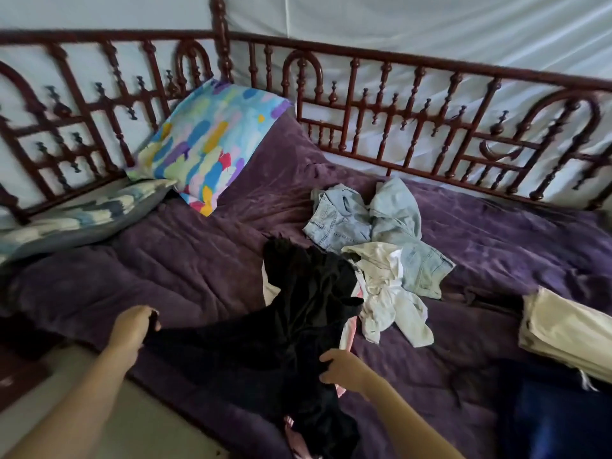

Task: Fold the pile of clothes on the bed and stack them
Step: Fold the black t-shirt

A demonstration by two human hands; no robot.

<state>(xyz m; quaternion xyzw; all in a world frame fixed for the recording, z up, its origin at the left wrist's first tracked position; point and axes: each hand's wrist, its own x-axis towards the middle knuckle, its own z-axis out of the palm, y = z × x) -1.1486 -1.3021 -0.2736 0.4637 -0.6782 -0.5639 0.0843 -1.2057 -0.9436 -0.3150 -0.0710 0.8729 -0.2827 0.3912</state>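
Now black garment point(298, 313) in left hand point(132, 326), right hand point(344, 367)

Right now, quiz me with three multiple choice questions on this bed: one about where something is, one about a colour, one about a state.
1. Where is the multicoloured pillow?
A) far left corner, leaning on the railing
B) on the floor
C) at the bed's near edge

2. What colour is the bedspread?
A) white
B) purple
C) green

3. What state is the black garment in?
A) neatly folded
B) hanging on the railing
C) unfolded, held by the left hand and right hand

Answers:
1 A, it leans by the corner post.
2 B, purple fabric spreads across the bed.
3 C, each hand grips part of the crumpled fabric.
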